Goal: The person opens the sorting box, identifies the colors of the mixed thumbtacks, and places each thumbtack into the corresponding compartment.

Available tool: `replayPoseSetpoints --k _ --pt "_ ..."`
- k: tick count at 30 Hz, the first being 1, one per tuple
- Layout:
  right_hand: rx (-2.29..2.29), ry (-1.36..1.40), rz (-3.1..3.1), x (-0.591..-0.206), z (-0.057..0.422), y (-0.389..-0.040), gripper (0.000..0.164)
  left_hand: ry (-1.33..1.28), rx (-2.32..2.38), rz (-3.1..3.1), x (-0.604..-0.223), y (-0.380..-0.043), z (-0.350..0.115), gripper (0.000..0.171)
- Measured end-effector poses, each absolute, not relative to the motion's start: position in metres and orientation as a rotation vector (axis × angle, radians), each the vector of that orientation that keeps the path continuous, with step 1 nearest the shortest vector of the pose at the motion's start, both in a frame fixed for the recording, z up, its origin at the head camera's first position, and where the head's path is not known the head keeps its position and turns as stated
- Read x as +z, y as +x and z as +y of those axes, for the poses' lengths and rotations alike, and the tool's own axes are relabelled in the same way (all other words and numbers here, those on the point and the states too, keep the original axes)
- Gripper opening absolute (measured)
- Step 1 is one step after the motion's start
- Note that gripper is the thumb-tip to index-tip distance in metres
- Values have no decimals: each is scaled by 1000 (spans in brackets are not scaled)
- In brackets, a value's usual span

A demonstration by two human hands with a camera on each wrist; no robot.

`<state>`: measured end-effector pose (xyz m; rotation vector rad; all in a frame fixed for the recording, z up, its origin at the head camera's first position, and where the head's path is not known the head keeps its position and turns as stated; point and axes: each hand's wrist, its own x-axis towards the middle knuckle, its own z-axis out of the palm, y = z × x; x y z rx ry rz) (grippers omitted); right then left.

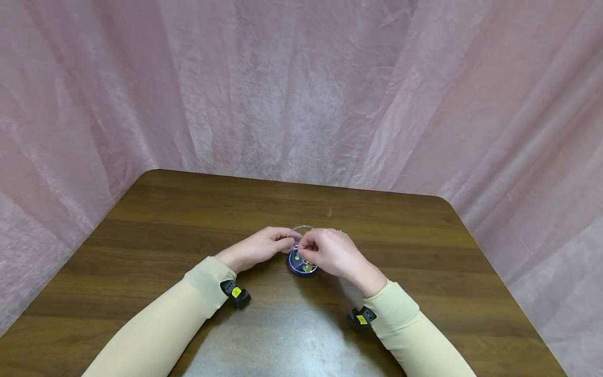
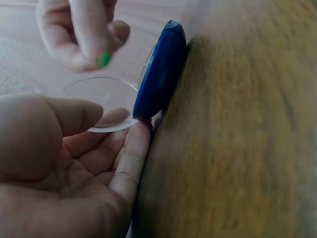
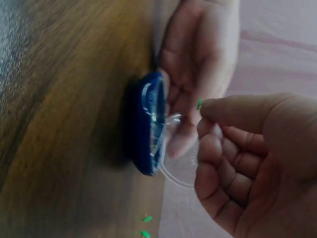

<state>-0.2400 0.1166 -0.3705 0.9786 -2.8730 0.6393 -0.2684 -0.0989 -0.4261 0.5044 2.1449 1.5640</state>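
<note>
A round blue case (image 1: 292, 268) with a hinged clear lid (image 2: 94, 89) sits on the table, its lid raised. Dividers split the inside, where small yellow-green pieces lie. My left hand (image 1: 264, 245) holds the lid at the case's far left, the thumb on one face and fingers behind it. Over the case is my right hand (image 1: 335, 253), pinching a small green pin (image 3: 200, 103) between thumb and forefinger. Only the pin's green head shows clearly. In the head view the right fingers cover part of the case.
Two more green pins (image 3: 146, 218) lie on the wooden table (image 1: 188, 209) in the right wrist view. A pink curtain (image 1: 282, 94) hangs behind and beside the table. Each wrist carries a black camera band (image 1: 235, 293).
</note>
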Motion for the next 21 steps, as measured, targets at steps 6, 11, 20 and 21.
replayPoseSetpoints --k 6,11,20,21 --pt "380 990 -2866 -379 105 -242 14 520 1559 2129 -425 -269 -102 31" --pt "288 985 -2857 -381 100 -241 13 514 1567 2129 -424 -270 -103 31" --pt "244 974 -2869 -383 100 -241 13 501 1572 2139 -424 -268 -103 32" --pt "244 974 -2874 -383 100 -241 13 501 1571 2139 -424 -268 -103 32"
